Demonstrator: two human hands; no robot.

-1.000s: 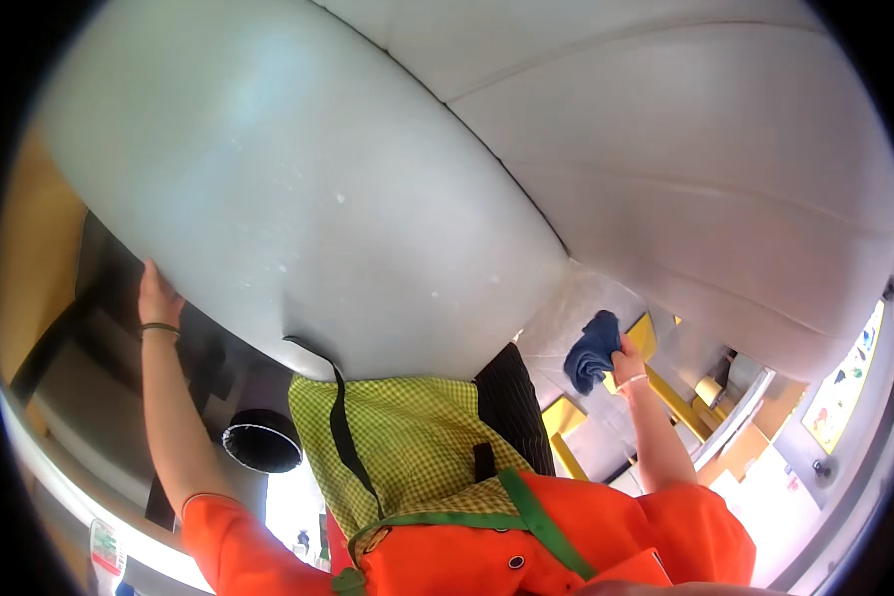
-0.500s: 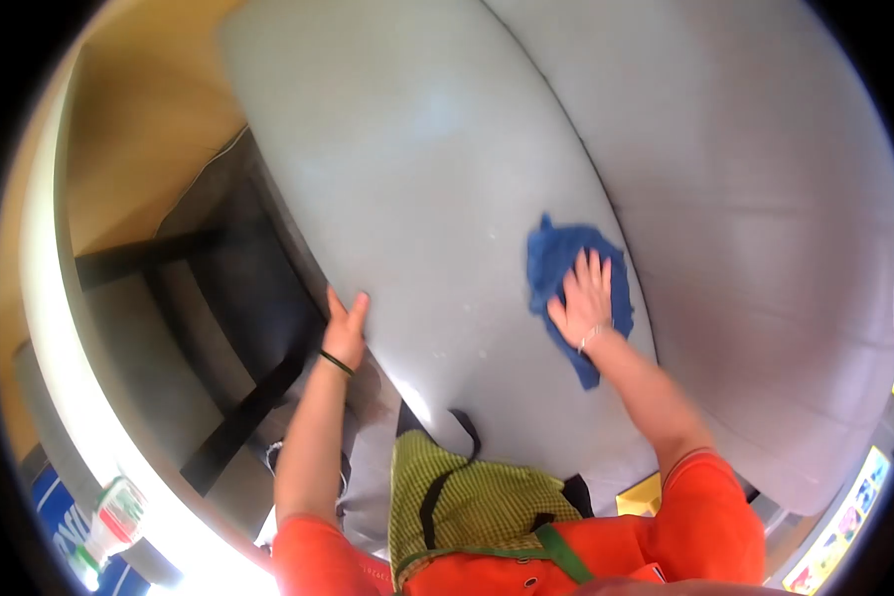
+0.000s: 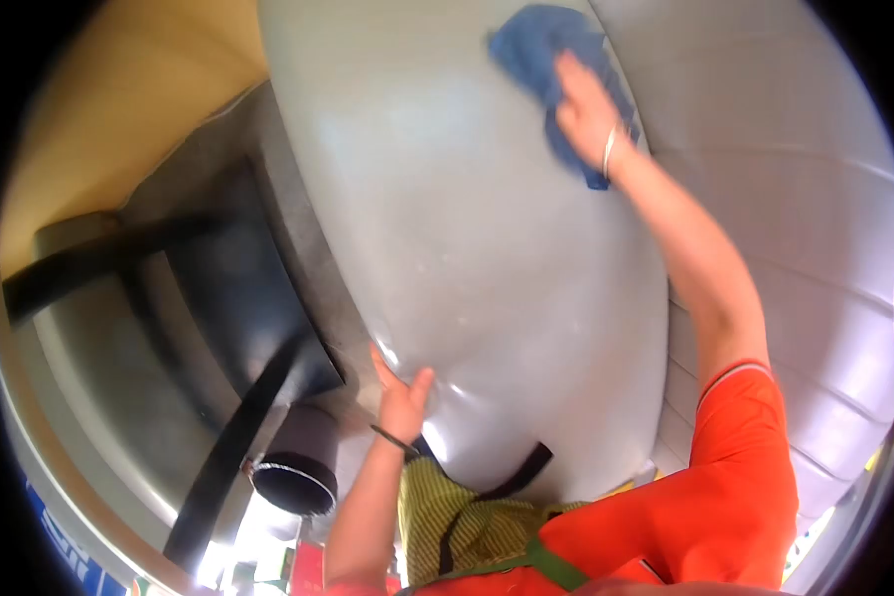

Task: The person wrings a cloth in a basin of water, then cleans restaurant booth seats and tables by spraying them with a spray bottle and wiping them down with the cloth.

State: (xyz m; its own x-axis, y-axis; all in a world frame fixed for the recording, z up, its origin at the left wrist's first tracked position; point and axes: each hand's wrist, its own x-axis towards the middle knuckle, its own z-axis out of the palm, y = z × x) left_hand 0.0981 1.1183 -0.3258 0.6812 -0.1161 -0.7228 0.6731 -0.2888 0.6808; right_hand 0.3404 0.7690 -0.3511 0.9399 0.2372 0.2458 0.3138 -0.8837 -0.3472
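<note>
A long grey padded seat (image 3: 467, 268) stretches away from the body. My left hand (image 3: 403, 399) rests on its near left edge, thumb on top and the other fingers apart along the side. Farther out, near the seat's far right part, my right hand (image 3: 588, 111) presses on a blue cloth (image 3: 536, 50), which lies spread over the grey surface. Small pale specks show on the seat between the hands.
A grey padded backrest (image 3: 765, 149) runs along the right. To the left are a black table base (image 3: 233, 447), a dark bin (image 3: 295, 477) on the floor and another grey seat (image 3: 99, 348). A yellowish wall panel (image 3: 159, 99) stands at the upper left.
My right hand first came down onto the seat with the cloth, then slid it forward, away from the body. My left hand has stayed at the seat's left edge while the view shifted.
</note>
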